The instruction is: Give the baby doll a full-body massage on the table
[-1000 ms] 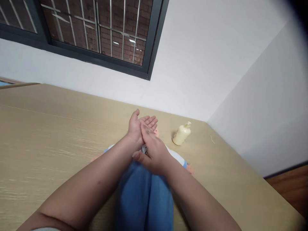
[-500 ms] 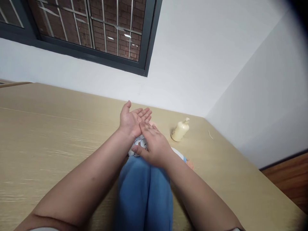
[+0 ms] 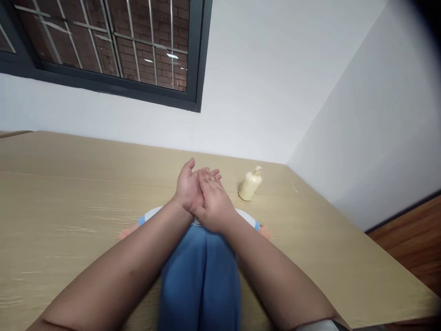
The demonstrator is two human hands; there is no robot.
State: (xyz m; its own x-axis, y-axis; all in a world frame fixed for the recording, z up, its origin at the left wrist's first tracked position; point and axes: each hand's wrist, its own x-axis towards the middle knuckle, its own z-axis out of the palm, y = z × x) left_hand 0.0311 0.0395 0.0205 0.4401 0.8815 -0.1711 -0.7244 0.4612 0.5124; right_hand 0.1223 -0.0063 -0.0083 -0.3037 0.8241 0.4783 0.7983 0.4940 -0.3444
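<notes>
My left hand (image 3: 189,187) is palm up with its fingers stretched out and the thumb raised. Across its palm and fingers lies my right hand (image 3: 216,202), palm down and flat, the two touching. No object shows between them. Beneath both hands a doll lies on its back, in blue trousers (image 3: 200,280) and a white top with blue cuffs (image 3: 247,217). Its small hands (image 3: 264,231) stick out to either side, while my hands hide its head and most of its chest. Beyond my right hand stands a cream pump bottle (image 3: 251,185), upright.
The wooden tabletop (image 3: 69,202) meets a white wall (image 3: 248,92) at the back. A dark-framed window (image 3: 193,69) with bars is at the upper left. A thin pale strip (image 3: 294,187) lies right of the bottle. Brown wood panelling (image 3: 409,234) shows past the right edge.
My right hand has slid over my left palm, first toward the fingertips with more palm showing, now covering more of it. The view has shifted slightly right; the bottle stays put.
</notes>
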